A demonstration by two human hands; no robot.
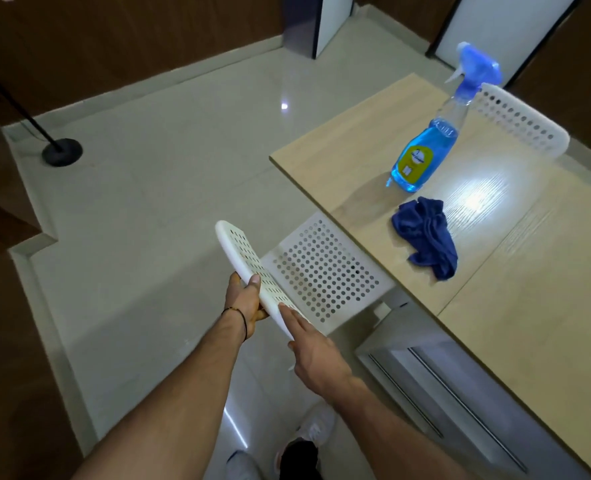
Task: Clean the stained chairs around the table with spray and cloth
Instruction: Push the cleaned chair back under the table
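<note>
A white perforated chair stands at the near edge of the wooden table, its seat partly tucked under it. My left hand grips the top edge of the chair's backrest, thumb over the front. My right hand lies with straight fingers against the backrest's near end. On the table stand a spray bottle of blue liquid and, just in front of it, a crumpled dark blue cloth. Neither hand touches those two.
A second white perforated chair shows behind the table's far side. A black lamp stand rises from the pale tiled floor at the left. Brown wall panels surround the room. A grey metal table frame sits beneath the tabletop.
</note>
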